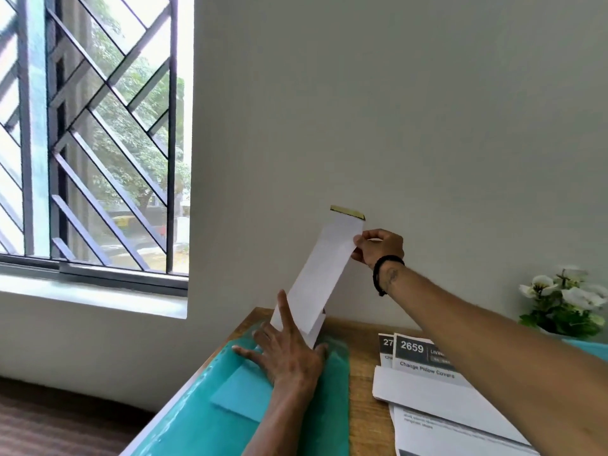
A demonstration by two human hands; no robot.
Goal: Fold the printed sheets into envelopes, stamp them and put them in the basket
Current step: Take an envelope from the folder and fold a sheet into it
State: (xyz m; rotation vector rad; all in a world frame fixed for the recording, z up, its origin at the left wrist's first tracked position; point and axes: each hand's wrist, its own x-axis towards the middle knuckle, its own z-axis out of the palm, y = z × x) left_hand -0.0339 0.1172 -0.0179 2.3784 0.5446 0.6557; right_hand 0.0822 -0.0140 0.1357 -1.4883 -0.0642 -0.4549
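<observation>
A long white envelope stands tilted on its short end near the table's far edge, its flap with a yellowish strip at the top. My right hand pinches its upper right edge. My left hand lies flat with spread fingers on a teal plastic folder, its index finger resting against the envelope's lower end. A folded sheet sticks out at the envelope's bottom. Printed sheets headed "2659" lie at the right, with another white envelope across them. No basket or stamp is in view.
The wooden table stands against a plain wall. A pot of white flowers sits at the far right by a teal object. A barred window fills the left, with the floor below it.
</observation>
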